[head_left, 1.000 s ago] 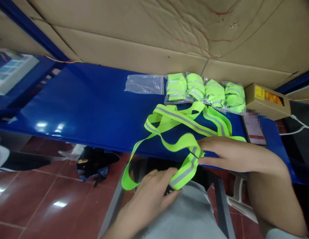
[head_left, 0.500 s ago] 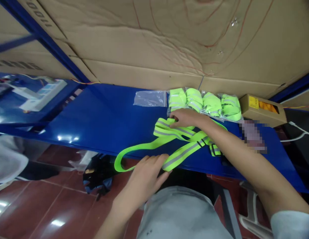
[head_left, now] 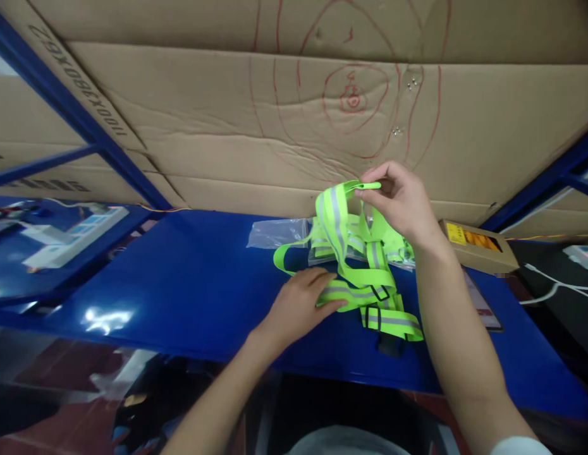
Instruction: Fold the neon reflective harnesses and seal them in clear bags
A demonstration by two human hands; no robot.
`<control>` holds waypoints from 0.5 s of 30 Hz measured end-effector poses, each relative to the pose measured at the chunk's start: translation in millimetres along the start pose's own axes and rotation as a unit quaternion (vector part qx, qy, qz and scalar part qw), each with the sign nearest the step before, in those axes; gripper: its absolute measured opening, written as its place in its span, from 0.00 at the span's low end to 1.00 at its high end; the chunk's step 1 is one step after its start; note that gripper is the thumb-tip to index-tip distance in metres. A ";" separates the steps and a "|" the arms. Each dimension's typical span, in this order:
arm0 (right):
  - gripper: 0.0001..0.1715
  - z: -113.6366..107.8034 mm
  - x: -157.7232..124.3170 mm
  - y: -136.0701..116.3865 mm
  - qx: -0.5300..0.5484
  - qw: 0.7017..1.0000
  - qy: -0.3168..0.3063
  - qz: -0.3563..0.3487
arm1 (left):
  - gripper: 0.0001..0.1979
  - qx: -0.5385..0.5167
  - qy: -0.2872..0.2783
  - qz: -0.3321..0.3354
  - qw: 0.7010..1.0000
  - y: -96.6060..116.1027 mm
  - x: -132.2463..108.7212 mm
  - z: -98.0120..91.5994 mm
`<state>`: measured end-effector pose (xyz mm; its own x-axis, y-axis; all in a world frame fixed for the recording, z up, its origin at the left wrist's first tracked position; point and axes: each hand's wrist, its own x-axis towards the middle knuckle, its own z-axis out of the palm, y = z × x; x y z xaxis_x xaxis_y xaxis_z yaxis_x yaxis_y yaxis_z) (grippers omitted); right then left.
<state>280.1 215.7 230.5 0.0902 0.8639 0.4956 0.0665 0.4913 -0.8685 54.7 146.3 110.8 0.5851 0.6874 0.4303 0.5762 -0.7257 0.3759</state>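
A neon yellow-green reflective strap (head_left: 337,218) with a grey stripe and black buckles runs between my hands. My right hand (head_left: 399,201) pinches a folded part of it, raised above the table. Lower and to the left, my left hand (head_left: 301,303) grips a flat length of the same strap just above the blue tabletop. A loose loop curls out behind my left hand. The buckled lower end (head_left: 393,321) rests near the table's front edge beside a black piece. Bagged rolled straps (head_left: 324,239) lie behind, partly hidden by the raised strap and my right hand.
An unfilled clear plastic bag (head_left: 277,234) lies left of the bagged straps. A small cardboard box (head_left: 483,249) with orange contents stands at right, near a flat dark-edged device (head_left: 483,303). Cardboard with red rings backs the blue table (head_left: 180,278). A power strip (head_left: 78,237) sits at far left.
My right hand has lifted part of the strap up from the table. My left hand has moved forward over the tabletop with its length. The view has tilted upward.
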 end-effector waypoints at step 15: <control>0.16 -30.8 -1.8 -19.6 0.020 0.992 -0.124 0.007 | 0.24 -0.482 -0.072 -0.101 0.867 -35.3 143.7 -60.2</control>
<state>309.2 201.1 247.0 -0.1560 0.8695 0.4686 0.0272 0.4780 -0.8779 84.0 269.0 208.8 0.6334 0.7491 0.1940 -0.0292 -0.2274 0.9734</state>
